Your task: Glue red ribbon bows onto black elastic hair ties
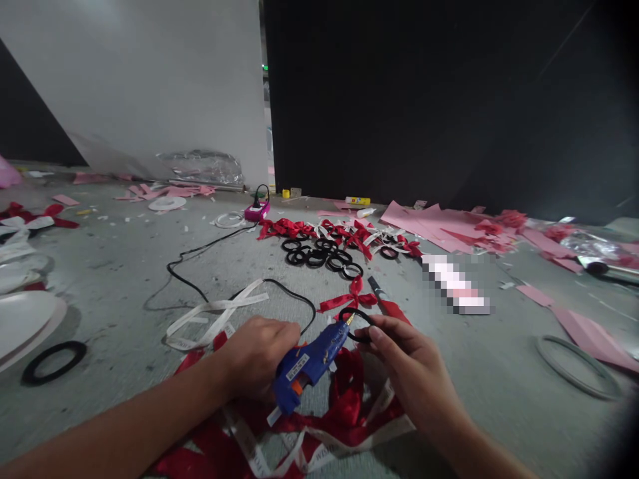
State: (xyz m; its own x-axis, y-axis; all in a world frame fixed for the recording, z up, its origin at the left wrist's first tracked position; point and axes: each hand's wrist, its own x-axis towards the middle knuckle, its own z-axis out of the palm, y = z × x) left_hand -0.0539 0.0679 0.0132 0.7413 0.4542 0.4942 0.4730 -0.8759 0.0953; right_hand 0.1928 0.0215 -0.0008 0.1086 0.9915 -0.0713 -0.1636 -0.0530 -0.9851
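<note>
My left hand (257, 356) grips a blue glue gun (312, 362) with an orange trigger, its nozzle pointing up and right. The nozzle tip touches a black hair-tie ring (355, 324) that my right hand (407, 362) pinches at its near edge. Just beyond the ring lies a red ribbon bow (349, 298) on the grey floor. Under both hands sits a heap of red and white ribbon (344, 409). The gun's black cord (219, 293) loops away to the left.
Several black rings (322, 256) and finished red bows (339, 233) lie farther ahead. A pink power strip (256, 211) sits near the wall. Pink paper sheets (439, 226) spread at right, white plates (24, 316) at left, a loose black ring (52, 360), a grey ring (579, 364).
</note>
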